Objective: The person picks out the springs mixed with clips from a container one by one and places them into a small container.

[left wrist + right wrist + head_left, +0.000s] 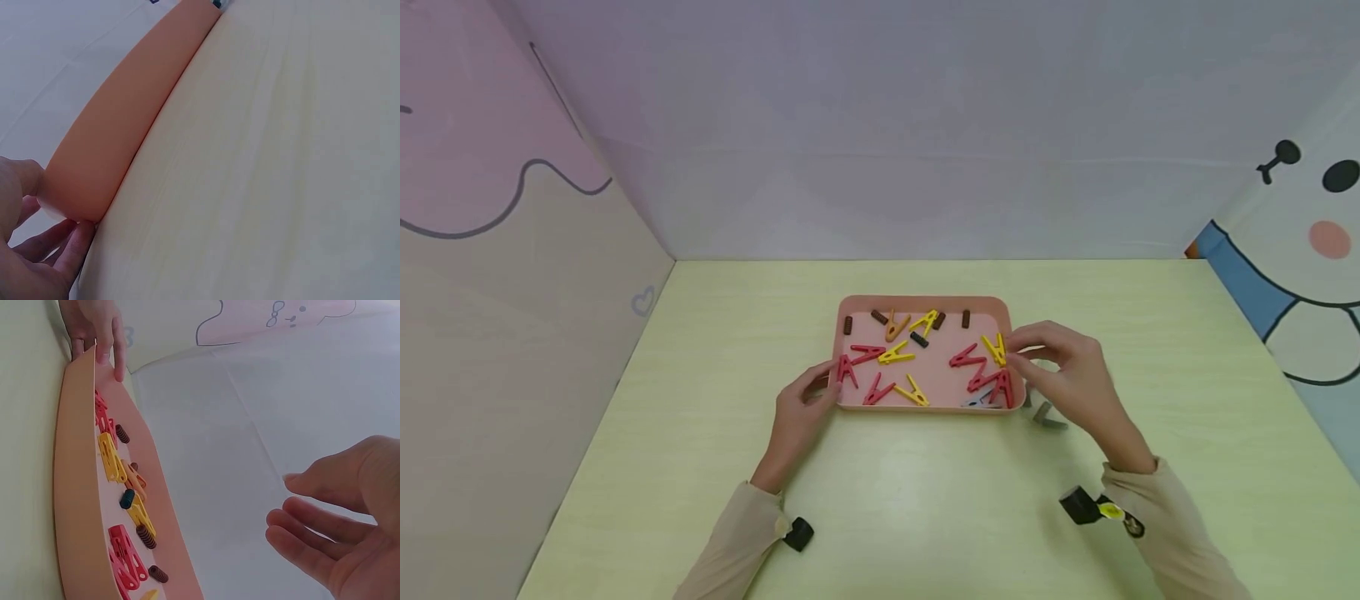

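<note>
Clothespins [896, 357] lie scattered inside the pink tray [934, 375], whose left wall my left hand [800, 417] pinches. My right hand [1067, 375] hangs by the right rim, thumb and fingers parted, holding nothing. I'd brace the tray firmly and take any clothespin singly, without dragging its neighbours.

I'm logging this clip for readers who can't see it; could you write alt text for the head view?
A person's left hand grips the left edge of a pink tray of colorful clips and small dark cylinders, while the right hand hovers by its right edge. The tray sits on a pale table.
</note>
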A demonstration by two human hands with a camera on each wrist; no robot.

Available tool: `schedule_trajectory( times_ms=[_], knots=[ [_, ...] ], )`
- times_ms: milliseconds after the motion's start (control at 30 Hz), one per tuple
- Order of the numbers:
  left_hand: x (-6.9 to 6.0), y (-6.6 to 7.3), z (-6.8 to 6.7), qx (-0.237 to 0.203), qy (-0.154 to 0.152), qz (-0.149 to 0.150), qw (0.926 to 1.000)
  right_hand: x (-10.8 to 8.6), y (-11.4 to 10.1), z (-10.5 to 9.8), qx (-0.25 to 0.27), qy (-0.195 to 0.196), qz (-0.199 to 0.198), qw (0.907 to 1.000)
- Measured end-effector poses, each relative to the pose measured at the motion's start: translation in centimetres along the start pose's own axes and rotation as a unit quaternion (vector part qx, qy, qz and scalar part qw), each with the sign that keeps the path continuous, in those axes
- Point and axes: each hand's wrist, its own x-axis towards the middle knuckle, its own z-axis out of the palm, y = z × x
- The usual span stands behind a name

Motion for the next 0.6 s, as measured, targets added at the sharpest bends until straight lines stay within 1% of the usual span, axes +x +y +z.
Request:
schedule_trajectory(
  times_ms=[33,133,200,267,400,600],
  knots=[
    [0.0,0.0,0.0,0.0,0.0,0.0,1.0,0.1,-0.5,0.1,0.001,0.0,-0.001,1.0],
    [0.0,-0.1,0.1,0.001,0.0,-0.001,1.0,0.5,-0.3,0.6,0.006,0.0,-0.004,1.0],
    [0.1,-0.2,0.1,0.001,0.001,-0.003,1.0,0.7,-0.2,1.0,0.008,-0.003,0.003,1.0],
    [0.1,-0.3,0.1,0.003,0.004,-0.003,1.0,0.9,0.8,1.5,0.013,-0.007,0.009,0.9998],
    [0.1,-0.4,0.1,0.003,0.006,-0.002,1.0,1.2,0.7,2.0,0.023,-0.014,0.021,0.9994],
    [0.0,-0.2,0.1,-0.003,0.003,0.003,1.0,1.6,0.6,2.7,0.01,-0.024,0.031,0.9992]
  ],
)
